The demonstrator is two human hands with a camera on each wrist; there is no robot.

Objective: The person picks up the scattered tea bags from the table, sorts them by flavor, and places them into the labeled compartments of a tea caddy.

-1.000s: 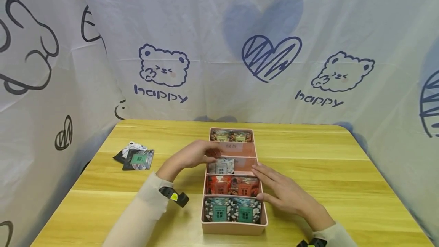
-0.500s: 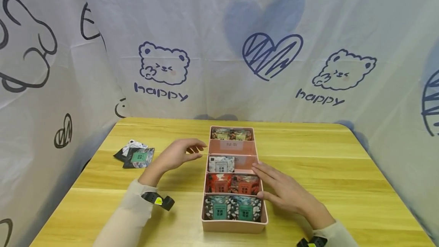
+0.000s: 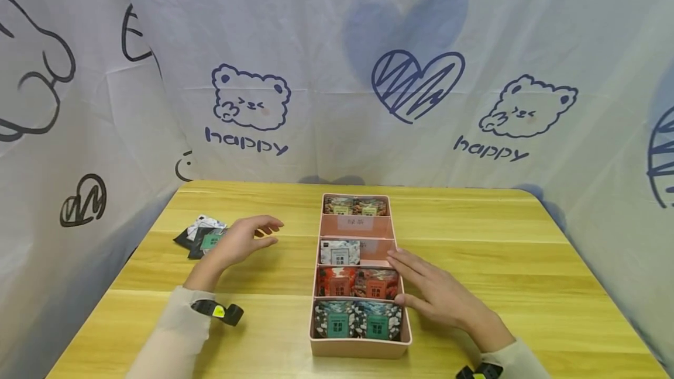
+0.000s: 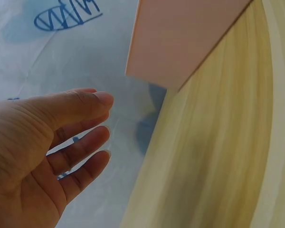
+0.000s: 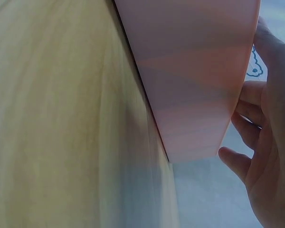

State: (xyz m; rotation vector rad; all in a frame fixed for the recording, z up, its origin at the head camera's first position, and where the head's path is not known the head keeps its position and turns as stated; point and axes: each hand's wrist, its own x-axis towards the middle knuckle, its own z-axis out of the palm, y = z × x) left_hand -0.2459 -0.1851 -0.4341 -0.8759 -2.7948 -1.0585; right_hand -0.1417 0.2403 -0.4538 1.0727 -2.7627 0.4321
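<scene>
A long pink divided box [image 3: 360, 348] stands on the table with tea packets in its compartments. Two green-labelled packets [image 3: 358, 320] fill the nearest one, red packets [image 3: 337, 281] the one behind. A white packet [image 3: 339, 252] sits at the left of the middle compartment. Yellow-labelled packets [image 3: 355, 206] are at the far end. My left hand [image 3: 242, 244], holding nothing, hovers left of the box with fingers loosely bent, near a small pile of packets [image 3: 202, 237] it partly covers. My right hand [image 3: 442, 297] rests its fingertips on the box's right rim.
The compartment [image 3: 355, 227] behind the white packet shows a paper label and no packets. A wooden table [image 3: 526, 262] lies under everything. A printed cloth curtain [image 3: 326, 75] hangs behind the table and along its left side.
My left hand has drawn back from over the box and moved left toward the packet pile. The right hand has stayed at the box's rim.
</scene>
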